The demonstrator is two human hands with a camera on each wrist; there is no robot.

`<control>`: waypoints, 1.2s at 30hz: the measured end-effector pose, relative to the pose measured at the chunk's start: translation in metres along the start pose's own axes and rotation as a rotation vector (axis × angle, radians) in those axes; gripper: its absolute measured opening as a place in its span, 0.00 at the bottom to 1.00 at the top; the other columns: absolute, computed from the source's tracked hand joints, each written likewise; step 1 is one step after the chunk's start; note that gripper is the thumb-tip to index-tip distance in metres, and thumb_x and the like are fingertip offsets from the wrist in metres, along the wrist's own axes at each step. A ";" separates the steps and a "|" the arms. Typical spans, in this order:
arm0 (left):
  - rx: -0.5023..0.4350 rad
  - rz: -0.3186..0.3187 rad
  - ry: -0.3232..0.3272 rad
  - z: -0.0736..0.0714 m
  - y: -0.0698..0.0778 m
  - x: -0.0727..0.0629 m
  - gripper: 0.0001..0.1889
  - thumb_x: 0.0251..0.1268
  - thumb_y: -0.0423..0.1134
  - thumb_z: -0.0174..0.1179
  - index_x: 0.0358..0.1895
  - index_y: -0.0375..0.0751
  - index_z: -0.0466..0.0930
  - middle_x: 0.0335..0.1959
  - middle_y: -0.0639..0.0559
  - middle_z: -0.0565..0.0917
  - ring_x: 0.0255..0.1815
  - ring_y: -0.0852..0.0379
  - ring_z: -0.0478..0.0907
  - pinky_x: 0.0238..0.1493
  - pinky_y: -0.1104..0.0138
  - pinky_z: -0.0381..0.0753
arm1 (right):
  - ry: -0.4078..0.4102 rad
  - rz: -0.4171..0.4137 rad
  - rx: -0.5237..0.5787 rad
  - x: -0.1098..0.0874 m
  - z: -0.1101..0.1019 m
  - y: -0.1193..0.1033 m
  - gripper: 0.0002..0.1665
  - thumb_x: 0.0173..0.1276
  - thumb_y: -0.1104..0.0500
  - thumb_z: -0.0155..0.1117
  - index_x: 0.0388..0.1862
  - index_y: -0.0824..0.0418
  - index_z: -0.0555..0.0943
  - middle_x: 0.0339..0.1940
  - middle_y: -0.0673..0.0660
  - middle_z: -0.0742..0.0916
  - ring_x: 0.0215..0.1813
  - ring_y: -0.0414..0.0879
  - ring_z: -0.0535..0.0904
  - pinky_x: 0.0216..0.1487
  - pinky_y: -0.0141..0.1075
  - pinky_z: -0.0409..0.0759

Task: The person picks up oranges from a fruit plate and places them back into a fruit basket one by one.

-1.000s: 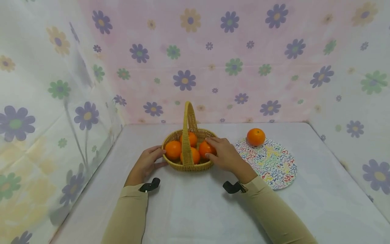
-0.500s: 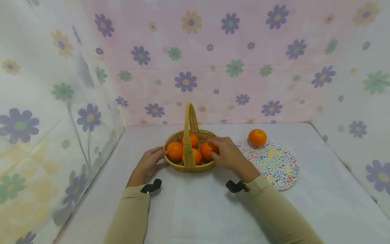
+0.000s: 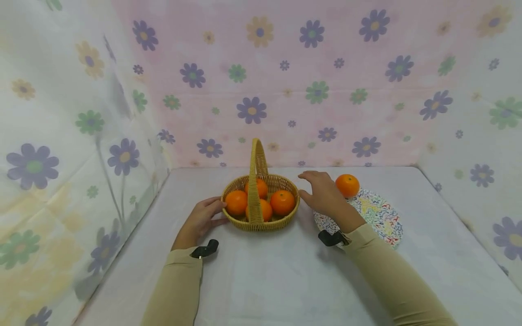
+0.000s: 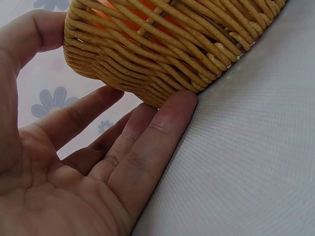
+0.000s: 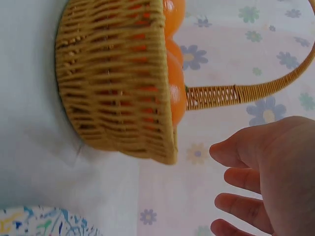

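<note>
A yellow wicker basket [image 3: 267, 226] with an arched handle [image 3: 255, 181] stands on the table and holds several oranges. My left hand [image 3: 200, 219] grips its left end. In the left wrist view, the thumb [image 4: 51, 30] reaches the basket's rim while the other fingers [image 4: 152, 142] lie against the lower wall. Just right of the basket, my right hand [image 3: 326, 194] holds nothing. Its fingers are spread and slightly bent, near the rightmost orange [image 3: 282, 202] in the basket. The right wrist view shows the fingertips apart from the wicker wall [image 5: 113, 88].
Partly under my right forearm lies a round mat [image 3: 379, 217] speckled in several colours. Another orange [image 3: 347, 185] sits at the mat's far edge. White cloth covers the table [image 3: 261, 280], and flowered fabric walls [image 3: 293, 104] enclose the back and sides.
My right hand has let go of the rightmost orange and moved right, out over the basket's rim. The left hand keeps its place at the basket. The head view has shifted slightly.
</note>
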State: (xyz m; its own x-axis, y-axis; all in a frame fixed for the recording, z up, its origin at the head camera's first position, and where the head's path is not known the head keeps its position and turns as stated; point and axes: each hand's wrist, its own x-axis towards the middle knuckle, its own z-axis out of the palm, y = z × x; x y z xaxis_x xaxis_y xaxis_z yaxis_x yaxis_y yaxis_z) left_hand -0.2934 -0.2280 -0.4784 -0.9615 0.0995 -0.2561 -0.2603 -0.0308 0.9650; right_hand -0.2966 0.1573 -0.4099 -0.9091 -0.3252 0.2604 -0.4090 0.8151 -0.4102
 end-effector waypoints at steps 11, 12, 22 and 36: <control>0.017 -0.005 -0.004 0.000 0.000 -0.003 0.29 0.72 0.42 0.62 0.74 0.37 0.71 0.75 0.41 0.70 0.73 0.43 0.70 0.62 0.50 0.85 | 0.052 0.162 0.034 0.000 -0.015 0.028 0.36 0.69 0.53 0.69 0.73 0.62 0.73 0.80 0.66 0.69 0.80 0.69 0.59 0.79 0.65 0.61; 0.021 -0.007 -0.004 -0.001 0.000 -0.003 0.29 0.72 0.42 0.62 0.74 0.37 0.71 0.75 0.42 0.70 0.73 0.43 0.70 0.61 0.50 0.85 | 0.057 0.177 0.040 0.000 -0.015 0.030 0.37 0.69 0.53 0.69 0.74 0.63 0.72 0.80 0.67 0.68 0.80 0.69 0.58 0.79 0.66 0.61; 0.018 -0.009 0.003 -0.001 0.000 0.000 0.28 0.72 0.41 0.63 0.72 0.37 0.73 0.74 0.42 0.71 0.72 0.44 0.71 0.58 0.52 0.87 | 0.147 0.252 0.068 -0.004 -0.015 0.059 0.47 0.65 0.49 0.74 0.77 0.63 0.67 0.82 0.66 0.65 0.80 0.71 0.58 0.77 0.68 0.64; 0.019 -0.005 0.000 0.000 0.000 0.000 0.29 0.71 0.41 0.62 0.73 0.36 0.71 0.75 0.41 0.70 0.74 0.41 0.69 0.60 0.50 0.86 | 0.175 0.476 0.156 -0.013 -0.011 0.086 0.59 0.63 0.45 0.75 0.82 0.64 0.54 0.78 0.70 0.66 0.73 0.73 0.61 0.68 0.68 0.75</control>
State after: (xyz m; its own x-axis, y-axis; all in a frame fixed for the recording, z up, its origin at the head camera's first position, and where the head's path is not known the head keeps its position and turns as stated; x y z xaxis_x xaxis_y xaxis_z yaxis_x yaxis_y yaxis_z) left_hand -0.2932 -0.2280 -0.4786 -0.9601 0.0999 -0.2613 -0.2636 -0.0109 0.9646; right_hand -0.3191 0.2365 -0.4392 -0.9758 0.1593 0.1499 0.0271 0.7680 -0.6399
